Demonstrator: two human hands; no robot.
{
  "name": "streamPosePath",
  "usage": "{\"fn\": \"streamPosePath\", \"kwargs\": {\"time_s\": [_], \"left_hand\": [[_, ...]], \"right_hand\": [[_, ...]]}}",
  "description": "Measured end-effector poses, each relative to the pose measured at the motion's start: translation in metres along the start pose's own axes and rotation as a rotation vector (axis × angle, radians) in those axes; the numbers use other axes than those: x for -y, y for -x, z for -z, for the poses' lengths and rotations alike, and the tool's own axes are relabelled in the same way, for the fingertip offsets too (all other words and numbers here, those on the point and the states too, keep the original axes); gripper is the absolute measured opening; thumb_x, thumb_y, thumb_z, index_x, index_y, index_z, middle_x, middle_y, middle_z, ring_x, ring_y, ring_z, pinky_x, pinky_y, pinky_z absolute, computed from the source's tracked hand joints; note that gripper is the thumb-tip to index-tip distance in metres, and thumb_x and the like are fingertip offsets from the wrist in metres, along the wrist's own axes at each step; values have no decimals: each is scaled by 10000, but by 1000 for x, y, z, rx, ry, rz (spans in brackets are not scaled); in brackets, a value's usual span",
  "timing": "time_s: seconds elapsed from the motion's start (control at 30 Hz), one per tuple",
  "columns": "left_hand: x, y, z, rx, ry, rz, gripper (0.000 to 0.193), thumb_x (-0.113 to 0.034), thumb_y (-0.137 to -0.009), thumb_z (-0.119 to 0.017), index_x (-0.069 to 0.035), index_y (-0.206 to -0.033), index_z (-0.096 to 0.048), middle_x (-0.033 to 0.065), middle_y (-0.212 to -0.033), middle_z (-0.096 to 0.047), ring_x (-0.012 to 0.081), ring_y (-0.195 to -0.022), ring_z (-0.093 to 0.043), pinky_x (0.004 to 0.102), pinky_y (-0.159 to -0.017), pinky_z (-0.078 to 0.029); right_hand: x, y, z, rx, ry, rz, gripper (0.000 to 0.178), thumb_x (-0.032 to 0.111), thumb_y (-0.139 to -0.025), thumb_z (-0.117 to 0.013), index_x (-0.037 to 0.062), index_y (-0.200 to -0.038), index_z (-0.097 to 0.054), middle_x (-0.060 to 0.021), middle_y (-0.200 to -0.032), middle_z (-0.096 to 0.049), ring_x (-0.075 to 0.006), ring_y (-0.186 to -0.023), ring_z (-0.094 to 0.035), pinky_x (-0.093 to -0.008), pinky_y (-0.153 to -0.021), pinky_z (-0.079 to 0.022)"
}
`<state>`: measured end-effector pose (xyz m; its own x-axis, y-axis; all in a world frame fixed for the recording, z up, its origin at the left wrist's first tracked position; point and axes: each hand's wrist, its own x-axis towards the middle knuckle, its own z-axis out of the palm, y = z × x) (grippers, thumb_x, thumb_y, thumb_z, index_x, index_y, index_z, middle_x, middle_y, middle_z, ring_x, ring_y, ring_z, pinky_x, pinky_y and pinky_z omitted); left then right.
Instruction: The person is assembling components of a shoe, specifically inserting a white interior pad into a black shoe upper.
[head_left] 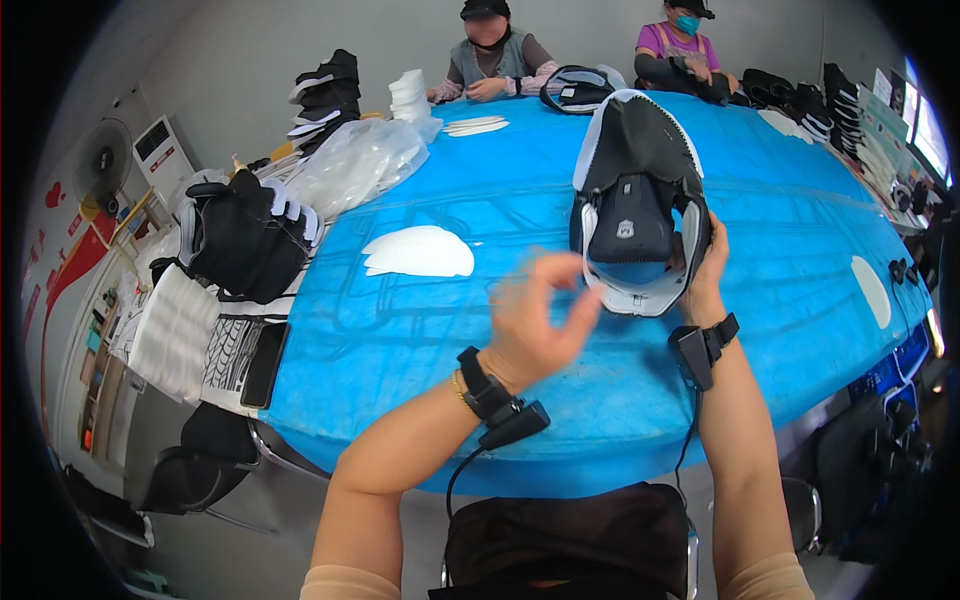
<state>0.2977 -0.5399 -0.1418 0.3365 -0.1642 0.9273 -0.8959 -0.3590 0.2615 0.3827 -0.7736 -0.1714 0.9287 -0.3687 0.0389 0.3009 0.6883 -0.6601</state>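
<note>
A black and white shoe upper (650, 140) stands tilted over the blue-covered table, its toe end away from me and its opening facing me. The padded black tongue (632, 220) shows in the middle, and a pale lining runs round the collar. My right hand (709, 265) grips the upper along its right side, with some fingers hidden behind and inside it. Just left of the heel collar is my left hand (540, 320), slightly blurred, thumb and forefinger apart, with nothing visible in it. A small stack of white rounded sheet pieces (420, 252) lies to its left.
Stacked black uppers (250, 235) and a clear plastic bag (360, 165) crowd the left edge, beside a dark phone (265, 365). Another white piece (870, 292) lies at the right. Two people sit across the table (500, 200); more uppers (790, 100) line the far right.
</note>
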Motion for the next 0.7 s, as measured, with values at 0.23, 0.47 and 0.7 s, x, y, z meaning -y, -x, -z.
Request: {"fn": "streamPosePath", "kwargs": {"time_s": [0.23,0.47,0.7], "left_hand": [[64,3,-2,-44,506,875,475,-474,-971,-466,-60,-1203,-471,51,-1130,-550,153,-1044,-525,327,-903,-426],[33,-12,0,101,1248,1046,733,-658,-920,-335,-86,-1371,-414,79,-1317,-530,219,-1226,-496,386,-1042,-387],[35,-7,1,141,1200,910,561,-425,-906,-606,4,-1254,-508,96,-1208,-602,190,-1109,-583,327,-948,-468]], "right_hand": [[-35,-9,21,232,-142,-99,301,406,-920,-465,139,-989,-585,-34,-673,-570,-155,-452,-501,-276,-379,-387],[-38,21,22,386,28,-181,286,391,-926,-466,136,-995,-575,-38,-672,-567,-159,-446,-501,-279,-376,-387],[-36,33,18,530,219,-201,270,376,-931,-468,133,-1001,-565,-42,-671,-565,-163,-440,-500,-281,-372,-386]]}}
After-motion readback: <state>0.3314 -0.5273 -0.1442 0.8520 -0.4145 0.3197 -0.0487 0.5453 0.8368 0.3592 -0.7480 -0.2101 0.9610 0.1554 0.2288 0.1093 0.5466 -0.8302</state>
